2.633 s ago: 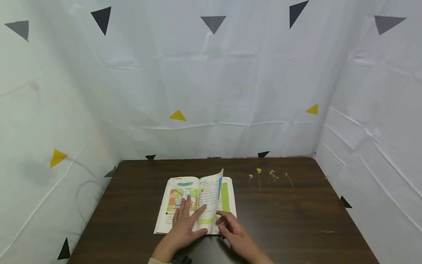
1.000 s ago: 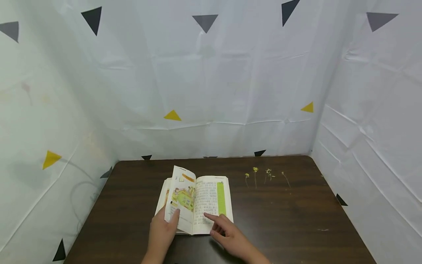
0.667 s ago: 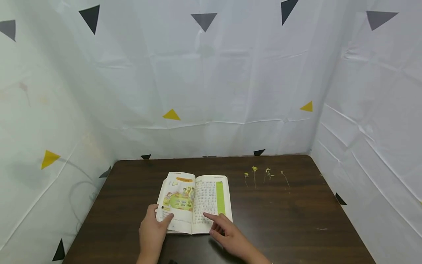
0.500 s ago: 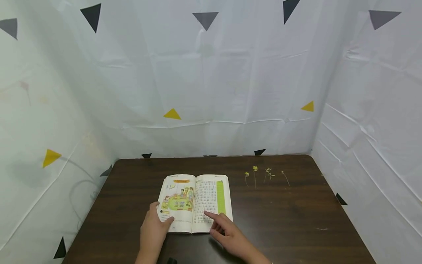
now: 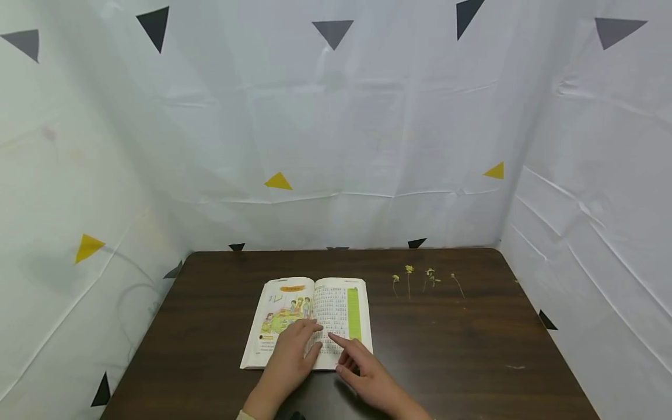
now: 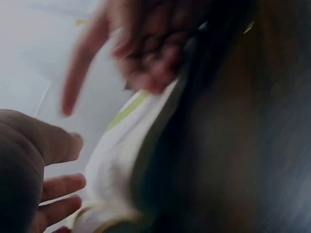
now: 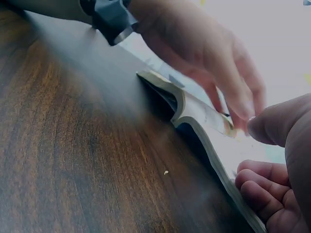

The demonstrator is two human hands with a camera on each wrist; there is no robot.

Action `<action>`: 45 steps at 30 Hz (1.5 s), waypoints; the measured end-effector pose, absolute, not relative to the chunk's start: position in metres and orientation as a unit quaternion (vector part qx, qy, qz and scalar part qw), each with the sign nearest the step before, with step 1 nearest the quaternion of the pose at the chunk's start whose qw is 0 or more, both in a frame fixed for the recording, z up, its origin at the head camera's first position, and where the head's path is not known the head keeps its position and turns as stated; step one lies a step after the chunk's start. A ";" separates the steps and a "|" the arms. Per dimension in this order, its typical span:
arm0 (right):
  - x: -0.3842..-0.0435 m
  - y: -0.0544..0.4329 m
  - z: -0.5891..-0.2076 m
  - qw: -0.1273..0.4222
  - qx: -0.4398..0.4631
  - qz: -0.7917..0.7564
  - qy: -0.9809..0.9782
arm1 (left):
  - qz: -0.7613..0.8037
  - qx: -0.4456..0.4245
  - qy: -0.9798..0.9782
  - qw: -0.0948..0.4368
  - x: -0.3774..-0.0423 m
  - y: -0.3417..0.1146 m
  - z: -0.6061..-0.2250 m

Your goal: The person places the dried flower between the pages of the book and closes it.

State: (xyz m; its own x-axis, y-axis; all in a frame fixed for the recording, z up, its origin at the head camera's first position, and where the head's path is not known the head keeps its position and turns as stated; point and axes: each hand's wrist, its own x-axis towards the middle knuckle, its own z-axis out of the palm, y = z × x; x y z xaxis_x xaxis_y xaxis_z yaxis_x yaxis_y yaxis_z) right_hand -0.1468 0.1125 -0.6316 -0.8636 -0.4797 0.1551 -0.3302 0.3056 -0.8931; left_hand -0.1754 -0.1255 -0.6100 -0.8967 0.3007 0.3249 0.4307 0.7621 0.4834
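Note:
An open book [image 5: 329, 306] lies on the table, a picture on its left page and text with a green strip on its right page. My left hand [image 5: 291, 356] is over the lower part near the spine, fingers loosely bent and holding nothing. Over the lower right page is my right hand [image 5: 367, 376], its index finger extended and the others loosely curled. Whether either hand presses the paper I cannot tell. In the right wrist view the thick page edges of the book [image 7: 199, 133] curve up either side of the spine, with both hands above.
Several small dried flower sprigs with yellow heads [image 5: 409, 269] lie on the dark wooden table [image 5: 472, 350], right of the book. White sheeting [image 5: 367, 146] with triangle patches stands behind and at both sides. A dark wrist device [image 7: 112, 22] sits on the left wrist.
The left hand turned pages over to the left, let go at the book's left edge, and has moved right towards the spine. The right hand has stayed over the right page.

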 end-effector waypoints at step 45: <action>-0.135 0.146 -0.603 0.020 -0.104 -0.373 0.922 | -0.186 -0.177 -0.965 0.052 -0.171 -0.108 -0.641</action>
